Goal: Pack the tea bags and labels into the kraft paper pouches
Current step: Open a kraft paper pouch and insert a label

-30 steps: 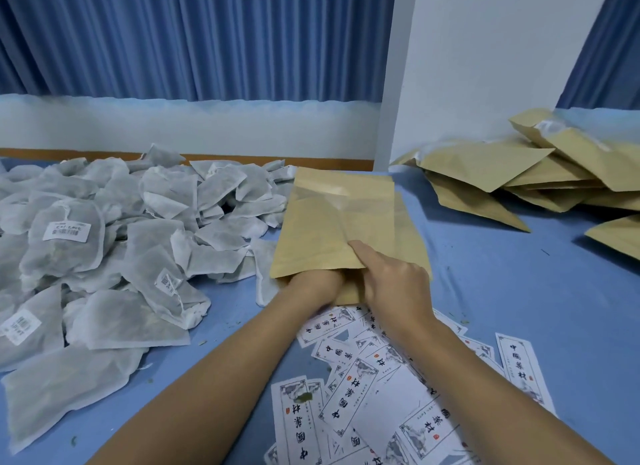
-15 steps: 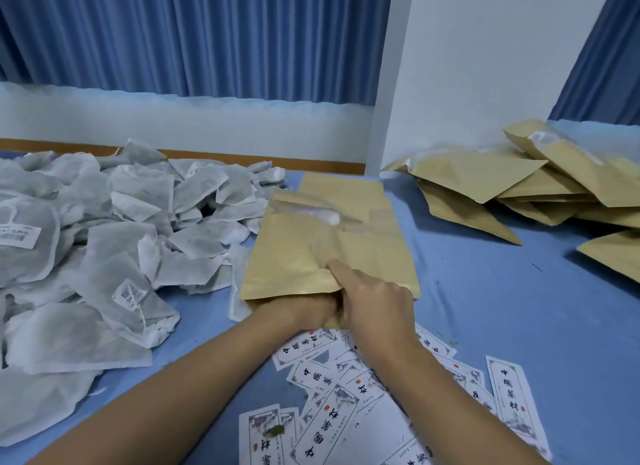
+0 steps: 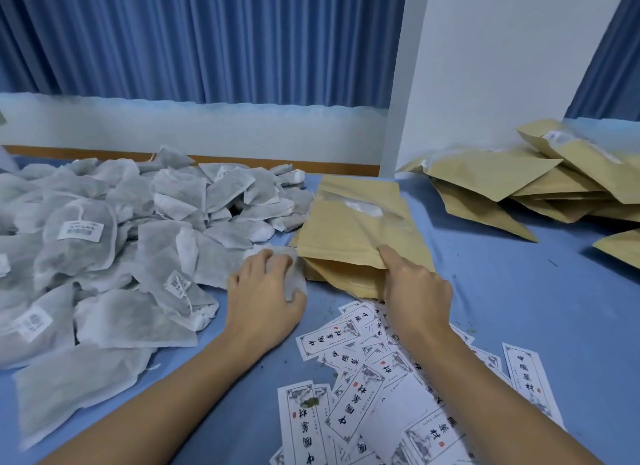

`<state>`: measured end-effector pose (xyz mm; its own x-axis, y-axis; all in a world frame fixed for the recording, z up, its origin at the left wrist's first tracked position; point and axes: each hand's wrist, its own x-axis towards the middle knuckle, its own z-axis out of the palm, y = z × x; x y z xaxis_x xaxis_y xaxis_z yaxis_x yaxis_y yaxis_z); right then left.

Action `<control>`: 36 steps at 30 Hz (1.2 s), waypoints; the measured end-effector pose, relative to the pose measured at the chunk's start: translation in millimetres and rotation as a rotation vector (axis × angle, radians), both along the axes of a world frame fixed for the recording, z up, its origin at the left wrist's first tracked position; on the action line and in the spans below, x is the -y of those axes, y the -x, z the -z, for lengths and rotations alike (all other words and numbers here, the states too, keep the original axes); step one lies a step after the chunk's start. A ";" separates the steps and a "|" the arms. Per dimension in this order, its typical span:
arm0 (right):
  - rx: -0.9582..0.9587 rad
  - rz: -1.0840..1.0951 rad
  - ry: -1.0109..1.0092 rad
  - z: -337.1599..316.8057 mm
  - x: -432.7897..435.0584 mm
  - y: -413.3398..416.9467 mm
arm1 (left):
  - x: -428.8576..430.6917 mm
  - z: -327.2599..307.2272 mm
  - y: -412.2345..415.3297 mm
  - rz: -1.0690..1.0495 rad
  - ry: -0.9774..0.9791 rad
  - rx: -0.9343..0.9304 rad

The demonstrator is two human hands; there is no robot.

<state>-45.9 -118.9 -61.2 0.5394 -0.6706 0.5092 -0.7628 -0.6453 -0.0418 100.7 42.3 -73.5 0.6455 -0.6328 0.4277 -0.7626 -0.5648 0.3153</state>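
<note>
A kraft paper pouch [image 3: 349,232] lies on the blue table [image 3: 519,291], its open mouth facing me, on top of a small stack of flat pouches. My right hand [image 3: 415,288] pinches the near edge of the mouth and holds it open. My left hand [image 3: 263,291] lies just left of the mouth with its fingers curled round a white tea bag [image 3: 291,274] at the edge of the heap. A big heap of grey-white tea bags [image 3: 114,243] covers the left of the table. Printed paper labels [image 3: 374,388] lie scattered in front of me.
A pile of kraft pouches [image 3: 540,187] lies at the back right beside a white pillar [image 3: 485,69]. Blue curtains and a white sill run behind the table. Green tea crumbs dot the cloth near the labels.
My left hand has come away from the pouch mouth and moved left onto a tea bag at the heap's edge. My right hand stays on the pouch, which now gapes open.
</note>
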 end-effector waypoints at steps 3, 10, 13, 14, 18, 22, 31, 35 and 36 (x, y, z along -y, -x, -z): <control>-0.025 -0.005 -0.013 0.6 -0.2 0.0 | 1.5 6.2 -6.4 0.104 -0.020 -0.069; -0.038 -0.002 -0.030 0.2 -0.2 0.8 | -0.7 0.3 2.6 0.173 0.316 -0.290; -0.014 -0.002 -0.041 -0.4 -0.4 1.8 | -6.5 -14.3 18.5 0.187 0.673 -0.197; -0.002 -0.001 -0.046 -1.0 -0.4 1.8 | -7.9 -17.0 24.0 0.229 0.756 -0.095; 0.040 -0.007 -0.080 -2.8 0.6 2.1 | -10.0 -16.5 40.0 0.484 0.768 0.184; 0.069 -0.061 -0.104 -4.0 -0.1 3.0 | -6.1 -10.7 52.0 0.698 0.627 0.353; 0.245 -0.337 -0.038 -3.6 -8.4 2.7 | 29.8 0.3 42.2 0.353 -0.206 0.119; 0.258 -0.440 0.008 0.6 -12.6 -0.7 | 64.6 -5.8 30.7 0.204 -0.430 -0.046; 0.286 -0.465 0.032 0.7 -12.8 -0.2 | 74.1 -6.7 23.6 0.219 -0.481 -0.074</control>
<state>-45.7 -106.1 -61.9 0.6124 -0.3762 0.6953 -0.3583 -0.9161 -0.1801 77.2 -31.8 -66.8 0.4941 -0.8693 0.0150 -0.8643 -0.4892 0.1172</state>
